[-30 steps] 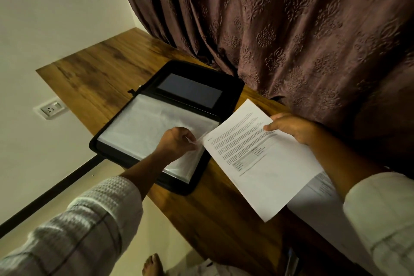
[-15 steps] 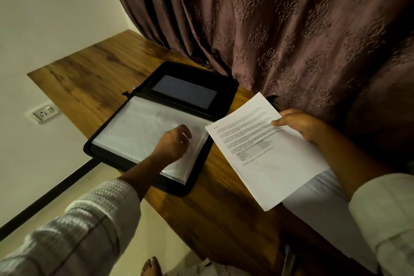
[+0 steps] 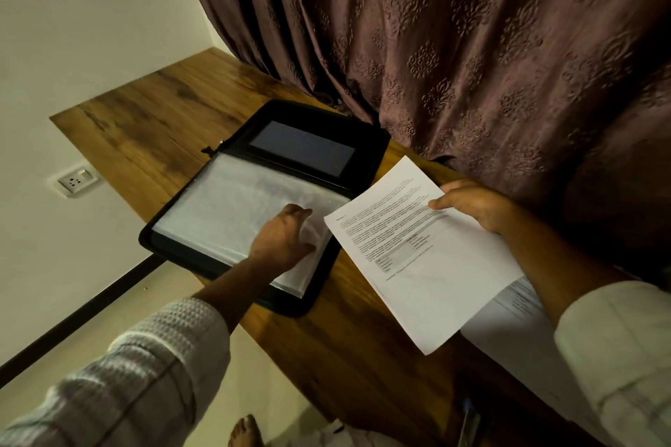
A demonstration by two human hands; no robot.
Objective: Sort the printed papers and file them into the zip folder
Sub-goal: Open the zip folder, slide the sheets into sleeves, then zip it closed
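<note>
Fingers [image 3: 441, 202] of right hand [image 3: 472, 205] pinch one printed sheet [image 3: 435, 258]; left hand [image 3: 281, 241] pinches one folder sleeve [image 3: 232, 207].

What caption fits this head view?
Left hand pinches a sleeve in the open zip folder; right hand holds a printed sheet.

Open black zip folder [image 3: 368, 140] on brown wooden desk [image 3: 163, 112]; left hand [image 3: 287, 239] rests on its clear plastic sleeve [image 3: 225, 203], grip unclear; right hand [image 3: 472, 207] pinches white printed paper sheet [image 3: 428, 258] just beside folder.

Dim, warm light; wide-angle edge distortion.
</note>
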